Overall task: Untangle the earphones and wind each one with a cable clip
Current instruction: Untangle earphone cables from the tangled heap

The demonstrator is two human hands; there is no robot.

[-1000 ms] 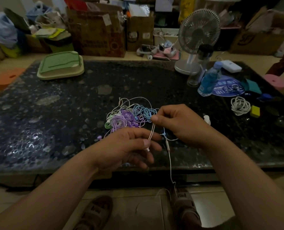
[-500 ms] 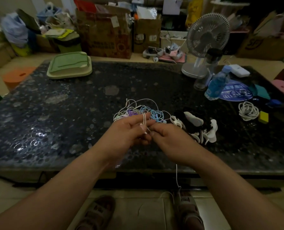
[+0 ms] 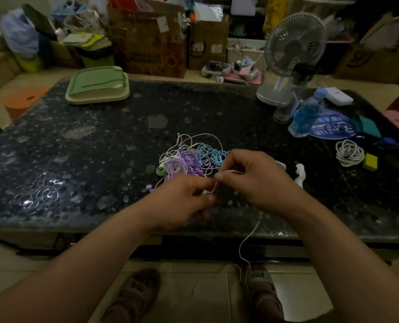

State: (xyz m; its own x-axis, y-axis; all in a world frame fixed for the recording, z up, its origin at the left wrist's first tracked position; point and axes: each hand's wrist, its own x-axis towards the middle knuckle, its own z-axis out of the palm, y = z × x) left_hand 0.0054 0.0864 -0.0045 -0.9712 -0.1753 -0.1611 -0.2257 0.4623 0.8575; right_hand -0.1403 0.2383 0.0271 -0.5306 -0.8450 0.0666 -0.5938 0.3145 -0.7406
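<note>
Between the two pinches I see the white cable (image 3: 247, 238), L hand (image 3: 182, 201) & R hand (image 3: 256, 178) both nipping it; tangle (image 3: 189, 157) sits just beyond.

Glossy speckled stone table (image 3: 54, 159), thin rubbery earphone cables (image 3: 189, 157), clear plastic bottle (image 3: 306, 117), brown cardboard boxes (image 3: 147, 43)

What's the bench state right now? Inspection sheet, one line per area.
Surface: dark speckled table, glossy.
Job's things: tangled earphones in purple, blue, white and green; white clips partly hidden behind the right hand.
Clutter: green tray, fan, blue bottle, white coil, yellow block.
Hands: left hand and right hand both pinch one white earphone cable.
Cables: that cable hangs off the table's near edge toward the floor.
Surroundings: cardboard boxes and orange stool beyond the table.
</note>
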